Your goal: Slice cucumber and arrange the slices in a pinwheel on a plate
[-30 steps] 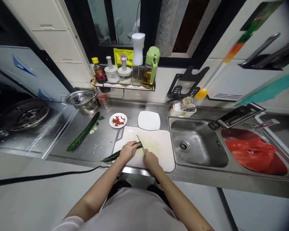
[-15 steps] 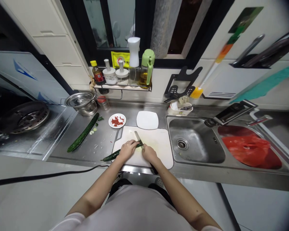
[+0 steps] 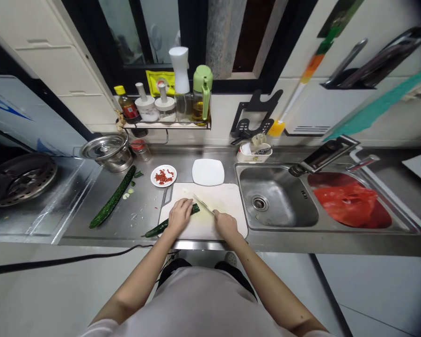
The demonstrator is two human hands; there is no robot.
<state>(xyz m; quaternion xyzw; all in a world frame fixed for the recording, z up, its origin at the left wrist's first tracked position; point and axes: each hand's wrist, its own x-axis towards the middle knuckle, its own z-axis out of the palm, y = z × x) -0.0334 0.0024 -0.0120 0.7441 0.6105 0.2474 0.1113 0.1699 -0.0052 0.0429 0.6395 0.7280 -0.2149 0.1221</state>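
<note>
On the white cutting board (image 3: pixel 228 199) lies a dark green cucumber (image 3: pixel 157 229), its cut end pointing right and its tip reaching past the board's left edge. My left hand (image 3: pixel 180 215) is closed over it near the cut end. In my right hand (image 3: pixel 226 225) is a kitchen knife (image 3: pixel 204 204), gripped by the handle. Its blade slants up and left, just right of the cucumber's cut end. A second, whole cucumber (image 3: pixel 112 197) rests on the steel counter to the left, beside small pieces of garlic (image 3: pixel 128 193).
Behind the board stand a white plate (image 3: pixel 208 172) and a small dish (image 3: pixel 163 176) of chopped red bits. At right is a sink (image 3: pixel 279 199) with a faucet (image 3: pixel 324 157). A lidded steel pot (image 3: pixel 108 152) sits back left, under a rack (image 3: pixel 168 125) of seasonings.
The knife has moved right, off the cucumber, and its blade has turned to slant more to the left. My left hand remains on the cucumber. The whole view has shifted slightly.
</note>
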